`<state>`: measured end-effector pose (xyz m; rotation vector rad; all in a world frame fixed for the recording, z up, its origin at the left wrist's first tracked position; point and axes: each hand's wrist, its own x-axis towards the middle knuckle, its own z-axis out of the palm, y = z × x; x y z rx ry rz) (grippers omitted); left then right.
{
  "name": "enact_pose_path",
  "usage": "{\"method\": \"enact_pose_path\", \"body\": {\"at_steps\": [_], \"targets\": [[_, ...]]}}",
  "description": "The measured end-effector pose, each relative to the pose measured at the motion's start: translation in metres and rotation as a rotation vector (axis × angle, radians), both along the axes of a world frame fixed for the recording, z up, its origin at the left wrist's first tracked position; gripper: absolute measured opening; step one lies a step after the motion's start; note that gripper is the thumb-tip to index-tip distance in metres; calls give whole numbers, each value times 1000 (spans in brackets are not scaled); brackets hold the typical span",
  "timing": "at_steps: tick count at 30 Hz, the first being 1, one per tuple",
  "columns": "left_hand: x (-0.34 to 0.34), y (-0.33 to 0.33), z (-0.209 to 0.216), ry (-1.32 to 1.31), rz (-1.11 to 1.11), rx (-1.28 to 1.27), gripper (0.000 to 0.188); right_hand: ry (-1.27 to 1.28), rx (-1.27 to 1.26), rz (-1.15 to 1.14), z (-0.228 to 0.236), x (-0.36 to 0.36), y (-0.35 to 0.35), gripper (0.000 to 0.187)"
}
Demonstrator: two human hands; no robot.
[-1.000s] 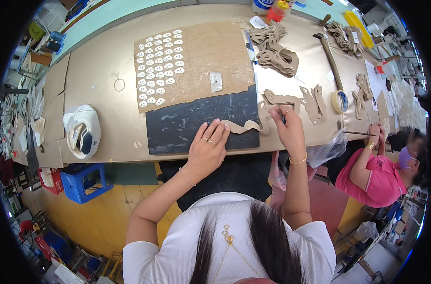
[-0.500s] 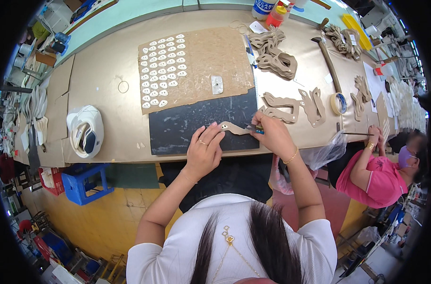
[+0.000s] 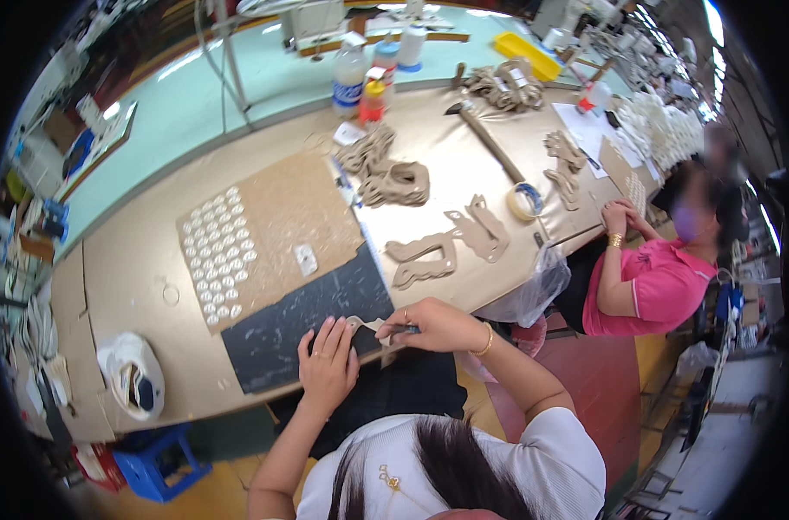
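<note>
The strip (image 3: 368, 325) is beige, the board (image 3: 282, 334) black with pale streaks, the sheet (image 3: 286, 204) brown.

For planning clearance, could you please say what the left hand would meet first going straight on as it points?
Crossing the black board, the left hand would probably meet the brown sheet first, though depth is unclear.

The left hand (image 3: 328, 364) touched a beige strip (image 3: 362, 322) over the black board (image 3: 273, 347). The right hand (image 3: 442, 326) gripped a dark tool (image 3: 405, 329).
</note>
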<state>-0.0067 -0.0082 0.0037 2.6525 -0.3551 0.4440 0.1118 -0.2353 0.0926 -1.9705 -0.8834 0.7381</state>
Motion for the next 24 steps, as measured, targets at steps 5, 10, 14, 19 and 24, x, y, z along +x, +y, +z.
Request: {"method": "enact_pose_path", "body": {"at_steps": [5,10,14,19,24], "targets": [[2,1,1,-9,40,-195,54,-286,-110,-302,24,-11,-11,23],[-1,7,-1,-43,25,-213,50,-567,-229,-501,59,-3,-35,26],[1,8,0,-75,14,-212,48,-606,-506,-601,66,9,-63,24],[2,5,-2,-79,-6,-175,47,-647,-631,-754,61,19,-92,24],[0,6,-4,-101,-5,-148,45,-721,-659,-818,54,38,-111,28]]}}
